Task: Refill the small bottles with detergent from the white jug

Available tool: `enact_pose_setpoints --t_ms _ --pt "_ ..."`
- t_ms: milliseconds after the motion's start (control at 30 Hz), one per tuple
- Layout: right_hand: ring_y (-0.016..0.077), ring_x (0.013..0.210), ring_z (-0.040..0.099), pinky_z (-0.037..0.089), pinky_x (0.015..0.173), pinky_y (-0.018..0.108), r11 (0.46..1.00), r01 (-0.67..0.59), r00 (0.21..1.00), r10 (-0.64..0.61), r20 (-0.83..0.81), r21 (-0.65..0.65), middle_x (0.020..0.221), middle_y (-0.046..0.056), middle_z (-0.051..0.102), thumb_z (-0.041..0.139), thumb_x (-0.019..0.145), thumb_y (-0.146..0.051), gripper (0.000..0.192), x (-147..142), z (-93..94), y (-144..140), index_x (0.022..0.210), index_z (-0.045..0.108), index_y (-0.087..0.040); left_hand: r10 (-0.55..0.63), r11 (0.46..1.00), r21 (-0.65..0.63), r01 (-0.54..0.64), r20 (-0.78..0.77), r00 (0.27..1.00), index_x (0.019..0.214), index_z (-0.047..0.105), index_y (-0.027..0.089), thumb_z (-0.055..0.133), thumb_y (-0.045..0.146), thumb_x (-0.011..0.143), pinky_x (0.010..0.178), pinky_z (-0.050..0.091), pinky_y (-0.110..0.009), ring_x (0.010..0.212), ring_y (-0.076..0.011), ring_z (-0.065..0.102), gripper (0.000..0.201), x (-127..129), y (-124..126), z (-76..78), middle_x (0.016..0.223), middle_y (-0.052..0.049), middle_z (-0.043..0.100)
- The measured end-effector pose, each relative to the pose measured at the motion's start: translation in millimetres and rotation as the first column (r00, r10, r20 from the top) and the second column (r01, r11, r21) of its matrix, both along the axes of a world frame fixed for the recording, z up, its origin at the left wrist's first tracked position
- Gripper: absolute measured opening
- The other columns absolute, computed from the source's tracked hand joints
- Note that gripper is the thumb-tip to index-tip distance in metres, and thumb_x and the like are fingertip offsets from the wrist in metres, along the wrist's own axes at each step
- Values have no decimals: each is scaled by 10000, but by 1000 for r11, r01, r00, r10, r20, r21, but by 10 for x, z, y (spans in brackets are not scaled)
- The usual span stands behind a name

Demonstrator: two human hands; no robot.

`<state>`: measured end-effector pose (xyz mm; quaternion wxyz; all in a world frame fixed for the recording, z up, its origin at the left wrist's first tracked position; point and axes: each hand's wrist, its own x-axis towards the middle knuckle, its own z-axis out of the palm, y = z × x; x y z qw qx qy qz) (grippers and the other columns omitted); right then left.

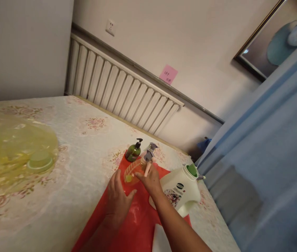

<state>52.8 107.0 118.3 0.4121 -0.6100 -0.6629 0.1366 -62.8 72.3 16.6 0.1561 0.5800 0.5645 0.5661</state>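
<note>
The left hand [117, 196] lay flat, fingers spread apart, pressing on a red plastic bag [135, 224] spread over the floral-patterned bed [80, 182]. Just beside it, the right hand [150, 179] was clamped around the neck of a translucent orange spray bottle with a grey trigger head [140, 165], which lay tilted on the red bag. To the right stood a white plastic jug with a green cap [183, 189]. Behind the spray bottle sat a dark green pump bottle [134, 151]. Far left lay a yellow translucent plastic bag [12, 150]. A white slatted radiator [117, 91] lined the wall beyond.
</note>
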Motion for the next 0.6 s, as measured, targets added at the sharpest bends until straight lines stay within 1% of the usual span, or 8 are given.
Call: enact_pose_setpoints --t_ms 33,100,200,267,367,433,500,600 --pt "254 832 702 560 741 343 1000 -16 999 16 -30 -17 884 56 742 776 625 -320 383 26 -22 -111 967 653 -197 -7 1000 26 8 -33 999 1481 153 201 693 263 727 1141 344 -547 1411 -368 324 929 17 -17 1 1490 -174 346" --pt "256 826 705 568 740 349 997 -58 993 52 -108 -53 886 64 745 768 637 -306 366 56 -59 -318 964 651 -193 -32 999 34 35 -84 996 1481 157 167 710 242 689 1130 348 -560 1401 -386 342 969 55 -56 5 1491 -199 357" --pt "251 814 711 577 733 347 990 -99 973 74 -219 -103 903 61 749 737 654 -267 331 62 -65 -560 965 647 -198 -118 993 -1 118 -104 988 1448 242 146 699 240 685 1124 358 -546 1344 -396 427 894 103 -114 13 1437 -217 451" --pt "245 814 711 577 726 334 989 -83 963 48 -265 -121 918 53 746 725 646 -243 333 68 -28 -658 967 647 -203 -200 980 -27 199 -72 977 1414 311 178 700 245 687 1101 398 -514 1277 -384 504 827 125 -140 15 1371 -201 526" --pt "221 789 701 564 693 296 995 5 934 -40 -356 -99 883 25 728 706 662 -258 295 106 65 -717 946 646 -206 -293 956 -7 293 -41 955 1380 352 227 699 224 661 1062 444 -537 1225 -375 547 798 155 -163 6 1308 -158 571" --pt "197 742 681 544 663 270 996 65 906 -81 -415 -54 814 1 703 699 682 -282 221 135 127 -721 878 637 -202 -323 946 23 324 -48 945 1375 352 214 678 220 668 1041 457 -574 1220 -372 550 779 177 -179 -3 1290 -143 574" --pt "175 688 652 520 629 251 995 102 890 -96 -445 -10 747 -16 677 698 687 -290 165 148 171 -716 798 618 -199 -349 936 31 350 -42 936 1368 363 190 657 207 675 1031 470 -578 1218 -365 555 753 198 -202 -5 1282 -146 578" --pt "156 629 614 491 586 235 992 126 876 -104 -471 16 684 -31 652 702 654 -271 156 137 185 -712 740 593 -200 -403 915 12 403 -11 915 1354 397 190 652 193 661 1041 479 -560 1226 -363 564 738 208 -245 15 1297 -151 587"
